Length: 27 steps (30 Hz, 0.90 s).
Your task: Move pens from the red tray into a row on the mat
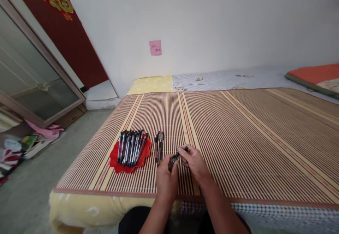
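My left hand (pixel 166 179) and my right hand (pixel 195 161) are together low over the striped mat. Between them is a dark pen (pixel 177 155), mostly covered by my fingers. The left hand is closed around its lower part, and the right hand pinches the upper end, where a black tip shows. Just left of my hands lie several pens (pixel 159 144) side by side on the mat. Farther left, a row of clear-barrelled pens with black ends (pixel 130 147) rests on a red scallop-edged mat or dish (pixel 114 157).
A bamboo-striped mat (pixel 225 149) covers the bed, with a yellow blanket (pixel 106 209) at its front edge. An orange folded cloth (pixel 315 73) lies at the far right. A pink note (pixel 155 47) is on the wall. A glass-panelled door (pixel 39 68) stands left.
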Each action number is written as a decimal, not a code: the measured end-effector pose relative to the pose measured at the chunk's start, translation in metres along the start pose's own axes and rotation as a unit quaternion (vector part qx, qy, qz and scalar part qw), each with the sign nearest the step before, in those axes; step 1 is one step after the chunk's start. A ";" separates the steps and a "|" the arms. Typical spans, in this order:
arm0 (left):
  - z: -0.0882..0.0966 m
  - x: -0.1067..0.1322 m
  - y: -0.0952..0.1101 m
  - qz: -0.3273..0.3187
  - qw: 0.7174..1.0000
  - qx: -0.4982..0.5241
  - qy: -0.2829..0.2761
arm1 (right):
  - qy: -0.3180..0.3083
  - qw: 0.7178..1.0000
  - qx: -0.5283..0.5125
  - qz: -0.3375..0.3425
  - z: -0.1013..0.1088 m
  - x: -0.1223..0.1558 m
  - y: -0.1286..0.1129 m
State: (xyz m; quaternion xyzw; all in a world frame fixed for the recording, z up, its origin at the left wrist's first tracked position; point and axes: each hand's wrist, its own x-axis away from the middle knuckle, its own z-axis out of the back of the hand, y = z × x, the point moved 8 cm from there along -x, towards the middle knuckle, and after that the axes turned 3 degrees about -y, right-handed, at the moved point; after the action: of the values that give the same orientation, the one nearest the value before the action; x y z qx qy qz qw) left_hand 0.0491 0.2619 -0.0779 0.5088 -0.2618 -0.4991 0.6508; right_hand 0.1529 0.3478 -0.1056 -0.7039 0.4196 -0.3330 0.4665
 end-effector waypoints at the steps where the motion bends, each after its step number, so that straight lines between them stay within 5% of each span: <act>1: 0.001 0.001 0.000 -0.003 1.000 -0.009 0.009 | 0.004 1.000 0.012 0.003 0.001 0.000 -0.001; 8: 0.005 0.004 0.000 0.003 0.998 -0.053 0.036 | 0.007 0.997 0.067 0.031 0.007 0.000 -0.006; 15: -0.008 -0.002 -0.003 0.029 0.997 0.047 -0.063 | -0.007 0.997 0.067 0.023 0.004 0.002 -0.010; 22: -0.006 0.000 -0.003 0.034 0.997 0.061 -0.040 | -0.050 0.996 0.058 0.045 -0.001 0.004 -0.013; 27: -0.023 0.002 -0.010 0.086 0.971 0.178 -0.131 | -0.040 0.998 0.034 0.028 0.002 0.003 -0.011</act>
State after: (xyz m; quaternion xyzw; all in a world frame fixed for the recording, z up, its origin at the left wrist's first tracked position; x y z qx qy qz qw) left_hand 0.0652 0.2695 -0.0952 0.5223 -0.4724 -0.4487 0.5503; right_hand 0.1590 0.3481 -0.0955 -0.6882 0.4087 -0.3057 0.5157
